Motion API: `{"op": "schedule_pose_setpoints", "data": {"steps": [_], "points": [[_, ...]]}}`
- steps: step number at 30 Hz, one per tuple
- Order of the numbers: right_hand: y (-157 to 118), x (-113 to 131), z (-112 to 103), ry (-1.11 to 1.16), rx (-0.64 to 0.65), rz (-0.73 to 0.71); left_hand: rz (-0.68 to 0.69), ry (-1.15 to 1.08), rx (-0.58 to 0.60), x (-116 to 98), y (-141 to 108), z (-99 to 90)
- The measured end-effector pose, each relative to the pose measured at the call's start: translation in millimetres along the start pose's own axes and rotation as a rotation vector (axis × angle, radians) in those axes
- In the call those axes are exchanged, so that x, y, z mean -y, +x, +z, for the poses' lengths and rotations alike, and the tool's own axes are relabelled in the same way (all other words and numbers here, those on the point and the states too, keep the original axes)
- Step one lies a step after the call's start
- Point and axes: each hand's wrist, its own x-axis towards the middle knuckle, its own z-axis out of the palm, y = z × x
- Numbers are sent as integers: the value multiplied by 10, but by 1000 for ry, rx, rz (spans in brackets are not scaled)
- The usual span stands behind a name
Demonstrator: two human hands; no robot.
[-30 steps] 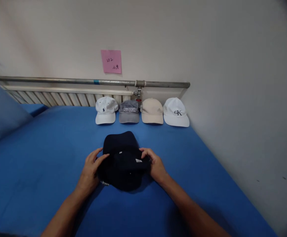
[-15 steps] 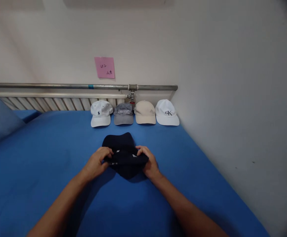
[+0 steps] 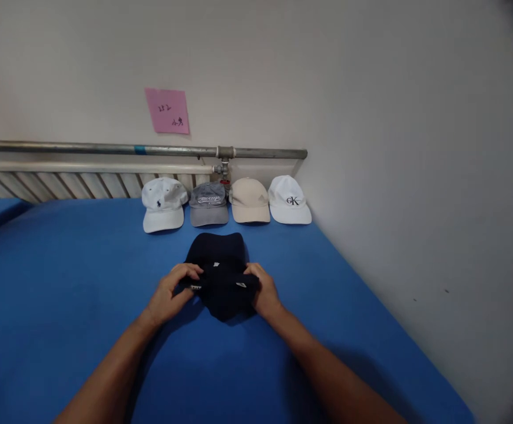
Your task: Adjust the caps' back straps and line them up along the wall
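A dark navy cap (image 3: 221, 250) is held low over the blue bed cover, its brim pointing away from me and its inside partly showing with small white labels. My left hand (image 3: 174, 291) pinches its left edge between thumb and fingers. On the opposite side, my right hand (image 3: 265, 291) grips the right edge, thumb hidden beneath the fabric. Beyond it stand a white cap with a small dark emblem (image 3: 163, 206), a grey cap with white lettering (image 3: 209, 205), a beige cap (image 3: 250, 201) and a white cap with black letters (image 3: 289, 201), in a row.
The blue bed cover (image 3: 83, 282) spreads under everything. A metal pipe (image 3: 83, 148) with a valve and a radiator (image 3: 75, 184) run behind the caps. A pink note (image 3: 168, 112) is stuck on the wall, and a wall (image 3: 406, 206) borders the right side.
The view has shifted, so the row of caps and the note appear farther left. The navy cap has turned slightly, its brim now pointing straighter away, with both hands still on it.
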Motion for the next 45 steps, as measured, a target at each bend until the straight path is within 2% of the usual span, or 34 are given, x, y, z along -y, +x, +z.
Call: {"op": "schedule_pose_setpoints", "data": {"steps": [5, 8, 11, 16, 19, 22, 24, 25, 26, 28, 31, 34, 36, 40, 42, 45], "points": [[129, 17, 106, -36, 56, -1, -219, 27, -19, -48, -24, -156], [194, 60, 154, -39, 109, -7, -268, -2, -87, -75, -75, -302], [229, 80, 177, -29, 137, -8, -324, -114, -94, -101, -113, -373], [225, 42, 150, 4, 176, -18, -512, -270, 69, -70, -88, -346], [231, 46, 58, 61, 195, 17, -560, -330, 134, -17, -65, -324], [244, 187, -95, 126, 60, 101, -558, -352, 166, 1, -58, -312], [228, 373, -193, 88, -86, 54, -550, -343, 180, -17, -55, -304], [207, 482, -227, 45, -93, -12, -544, -335, 192, -31, -53, -300], [178, 589, -246, -11, -72, -96, -536, -324, 208, -47, -51, -294], [103, 764, -238, -113, 83, -231, -512, -304, 237, -75, -49, -280], [0, 849, -144, -248, 335, -258, -479, -285, 242, -95, -55, -262], [-44, 770, -61, -290, 471, -187, -490, -297, 260, -105, -68, -261], [-43, 705, -41, -215, 497, -86, -504, -316, 277, -120, -72, -271], [-19, 653, -42, 176, 405, 334, -520, -333, 255, -167, -61, -297], [-10, 665, -42, 338, 371, 482, -540, -341, 228, -189, -48, -299], [-9, 713, -37, 383, 395, 479, -570, -383, 198, -208, -30, -281]]}}
